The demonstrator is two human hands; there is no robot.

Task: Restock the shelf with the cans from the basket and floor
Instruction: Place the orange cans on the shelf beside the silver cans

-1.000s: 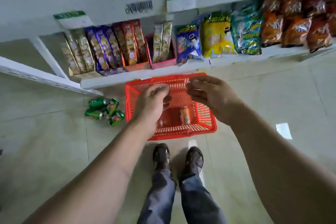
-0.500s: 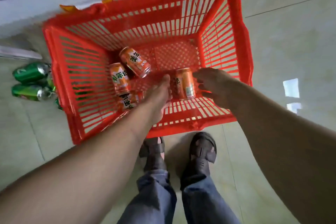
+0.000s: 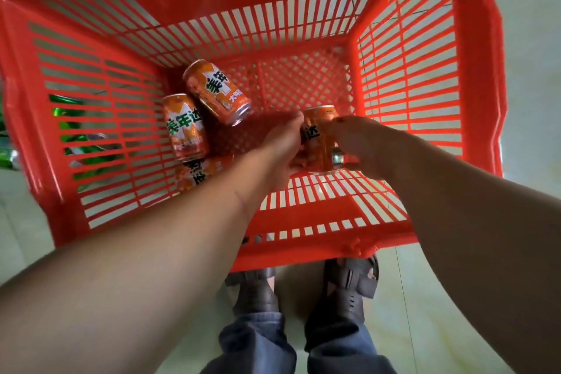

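Observation:
A red plastic basket stands on the floor and fills the view. Three orange cans lie on their sides at its bottom left: one at the back, one beside it, and one partly under my left forearm. A fourth orange can sits between my hands. My right hand wraps its right side and rim. My left hand presses against its left side, fingers hidden below. Green cans show through the basket's left wall, on the floor.
Pale tiled floor surrounds the basket. My two dark sandals and blue trouser legs are just in front of its near rim. A blurred strip of the shelf edge shows at the top left corner.
The view dropped from the shelf down into the basket and closed in. Both hands went from above the rim to the bottom and came together on the right-hand orange can.

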